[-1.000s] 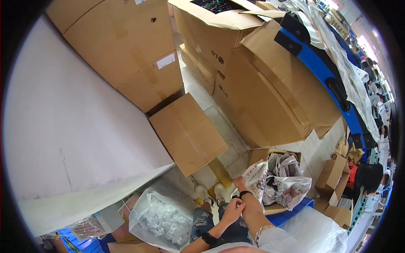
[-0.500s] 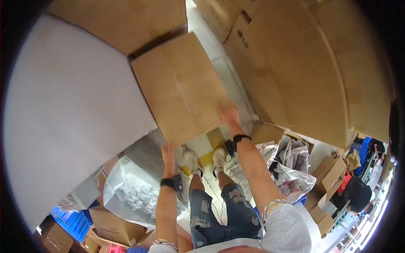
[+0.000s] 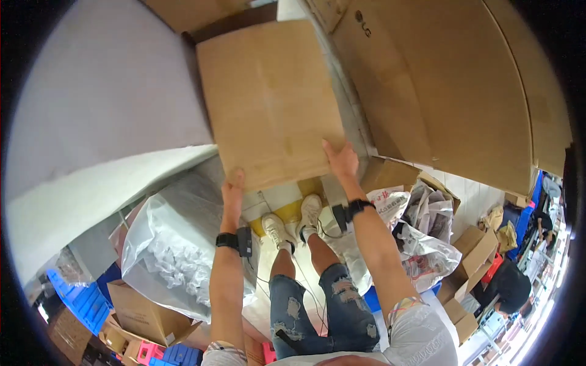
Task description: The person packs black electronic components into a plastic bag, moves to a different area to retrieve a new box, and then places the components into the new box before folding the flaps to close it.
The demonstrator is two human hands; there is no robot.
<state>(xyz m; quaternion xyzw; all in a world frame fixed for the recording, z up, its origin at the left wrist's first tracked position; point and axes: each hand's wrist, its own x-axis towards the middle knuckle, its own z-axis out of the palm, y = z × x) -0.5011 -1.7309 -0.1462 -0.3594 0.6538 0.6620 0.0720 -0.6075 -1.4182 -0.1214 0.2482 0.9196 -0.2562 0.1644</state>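
- Head view: brown rectangular cardboard box (image 3: 271,104) over the pale tiled floor's (image 3: 476,184) left edge, ahead of both grips, long axis running away.
- Left grip (image 3: 232,198), right grip (image 3: 343,161): holding its near corners, equally close.

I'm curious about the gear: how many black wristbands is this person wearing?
2: left wristband, below the left hand; right wristband, below the right hand.

a dark round logo (image 3: 359,16) with letters is printed on the large brown carton (image 3: 452,91) at upper right, red characters (image 3: 383,195) mark the white plastic bag (image 3: 394,206), and pale lettering (image 3: 421,340) on the white sleeve (image 3: 424,323) appears too blurred to read.
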